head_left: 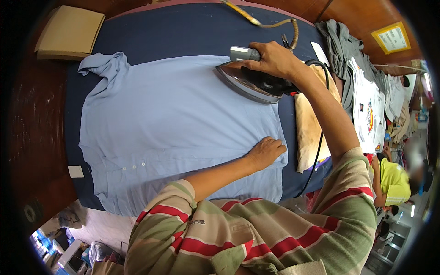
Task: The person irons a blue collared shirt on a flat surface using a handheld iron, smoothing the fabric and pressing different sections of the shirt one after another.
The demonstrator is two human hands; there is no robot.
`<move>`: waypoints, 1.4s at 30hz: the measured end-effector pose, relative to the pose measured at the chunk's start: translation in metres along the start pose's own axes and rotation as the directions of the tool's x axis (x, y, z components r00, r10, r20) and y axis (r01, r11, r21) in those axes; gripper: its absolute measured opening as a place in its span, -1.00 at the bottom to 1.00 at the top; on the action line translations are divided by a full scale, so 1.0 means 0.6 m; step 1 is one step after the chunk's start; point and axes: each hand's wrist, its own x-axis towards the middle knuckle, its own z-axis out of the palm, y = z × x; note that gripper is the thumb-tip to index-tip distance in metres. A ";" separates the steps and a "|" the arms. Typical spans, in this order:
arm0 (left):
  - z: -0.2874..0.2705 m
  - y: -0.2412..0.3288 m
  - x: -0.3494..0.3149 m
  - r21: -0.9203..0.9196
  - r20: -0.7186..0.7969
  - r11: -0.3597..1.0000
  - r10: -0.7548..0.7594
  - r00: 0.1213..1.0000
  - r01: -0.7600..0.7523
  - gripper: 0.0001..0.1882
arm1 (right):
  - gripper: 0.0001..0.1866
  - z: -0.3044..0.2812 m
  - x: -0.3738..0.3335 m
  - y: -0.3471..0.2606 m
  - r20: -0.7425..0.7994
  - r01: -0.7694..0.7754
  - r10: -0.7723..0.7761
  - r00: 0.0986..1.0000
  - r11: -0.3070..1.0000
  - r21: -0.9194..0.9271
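A light blue button shirt (151,101) lies spread on a dark navy ironing surface (183,30), its sleeve bunched at the far left. My right hand (275,59) is wrapped round the handle of an iron (252,85), whose soleplate rests on the shirt's far right part. My left hand (266,152) presses on the cloth near the shirt's right edge, its fingers bent; whether they pinch the fabric is hard to make out. Small white buttons (133,167) run along the nearer part of the shirt.
A cardboard box (71,30) stands at the far left corner. Right of the shirt are a folded tan cloth (311,123), the iron's black cord (317,158), grey garments (343,46) and white shirts (366,110). A coiled hose (293,34) lies behind. A person in yellow (394,181) is farther right.
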 end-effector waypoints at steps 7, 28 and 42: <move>0.002 0.007 -0.006 -0.027 0.010 1.000 0.005 1.000 -0.004 -0.87 | -0.46 0.024 0.053 -0.044 0.089 -0.007 0.003 0.996 0.999 0.035; -0.677 -0.320 -0.105 0.781 -0.073 0.329 -0.796 0.601 0.531 -0.76 | -0.40 0.043 0.038 0.013 -0.037 -0.160 0.160 0.986 0.987 0.001; -0.534 -0.251 -0.080 0.652 -0.320 0.700 -0.095 0.943 0.292 -0.75 | -0.39 0.070 0.116 -0.096 0.124 0.014 -0.012 0.992 1.000 -0.017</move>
